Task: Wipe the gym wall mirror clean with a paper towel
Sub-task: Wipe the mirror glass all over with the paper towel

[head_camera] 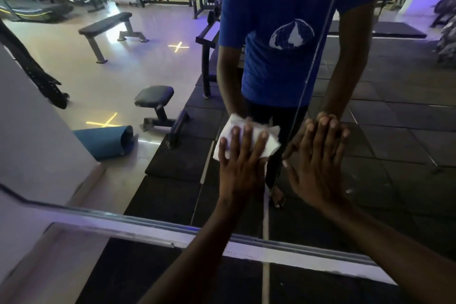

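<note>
The wall mirror (128, 76) fills most of the view and reflects the gym and a person in a blue shirt. My left hand (240, 163) lies flat with straight fingers on a white paper towel (271, 142), pressing it against the glass low on the mirror. Just right of it, my right hand (318, 163) rests flat and empty on the glass, fingers straight and together. A vertical seam (308, 76) between mirror panels runs between the two hands.
The mirror's lower frame (148, 226) is a white ledge just below my forearms, with dark floor mats (138, 276) under it. A pale wall (29, 131) borders the mirror at left. Benches and a rolled blue mat appear only as reflections.
</note>
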Demonstrator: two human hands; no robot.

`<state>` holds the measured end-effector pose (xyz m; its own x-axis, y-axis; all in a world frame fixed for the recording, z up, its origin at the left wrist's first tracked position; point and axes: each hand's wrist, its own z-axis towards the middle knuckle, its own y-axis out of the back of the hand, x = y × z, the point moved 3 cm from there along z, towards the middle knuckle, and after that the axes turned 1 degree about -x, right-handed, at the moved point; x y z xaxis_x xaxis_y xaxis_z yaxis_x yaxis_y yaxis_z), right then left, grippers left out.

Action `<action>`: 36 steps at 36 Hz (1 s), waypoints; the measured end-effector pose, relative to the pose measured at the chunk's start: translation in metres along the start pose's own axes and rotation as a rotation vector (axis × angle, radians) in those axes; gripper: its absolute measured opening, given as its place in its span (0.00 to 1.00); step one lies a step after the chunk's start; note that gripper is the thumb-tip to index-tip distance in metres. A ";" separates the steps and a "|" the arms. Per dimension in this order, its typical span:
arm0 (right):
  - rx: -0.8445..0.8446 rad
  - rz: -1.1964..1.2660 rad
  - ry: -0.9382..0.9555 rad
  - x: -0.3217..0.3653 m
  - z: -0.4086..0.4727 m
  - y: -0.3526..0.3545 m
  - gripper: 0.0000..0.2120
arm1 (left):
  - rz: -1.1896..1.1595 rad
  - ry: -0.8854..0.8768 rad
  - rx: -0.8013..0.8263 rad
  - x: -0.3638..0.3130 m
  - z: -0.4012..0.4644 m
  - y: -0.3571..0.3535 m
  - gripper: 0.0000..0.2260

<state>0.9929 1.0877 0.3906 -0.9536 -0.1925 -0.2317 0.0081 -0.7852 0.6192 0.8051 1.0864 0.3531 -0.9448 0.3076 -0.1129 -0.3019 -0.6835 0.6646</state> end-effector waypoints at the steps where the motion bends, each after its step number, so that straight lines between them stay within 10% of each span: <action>1: 0.012 0.035 -0.023 0.002 0.000 0.003 0.46 | 0.030 0.004 0.017 0.015 -0.014 -0.004 0.33; 12: -0.053 0.153 0.056 0.057 0.025 0.027 0.45 | -0.286 0.657 -0.322 0.089 0.027 0.065 0.34; 20: -0.057 0.084 0.097 0.051 0.026 0.028 0.47 | -0.038 -0.022 -0.167 0.049 0.061 0.078 0.31; 27: -0.015 0.051 0.074 0.016 0.041 0.054 0.41 | -0.185 0.577 -0.377 0.072 0.097 0.116 0.33; 33: -0.112 0.047 0.106 -0.004 0.080 0.077 0.39 | 0.014 -0.192 -0.092 0.007 0.130 0.123 0.33; 36: -0.121 0.079 0.155 -0.006 0.100 0.080 0.38 | 0.212 -0.210 -0.202 0.068 0.152 0.150 0.30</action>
<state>0.9693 1.0848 0.5171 -0.8911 -0.3365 -0.3044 0.1256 -0.8275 0.5472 0.7150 1.1051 0.5575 -0.9486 0.2603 0.1802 -0.1411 -0.8571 0.4954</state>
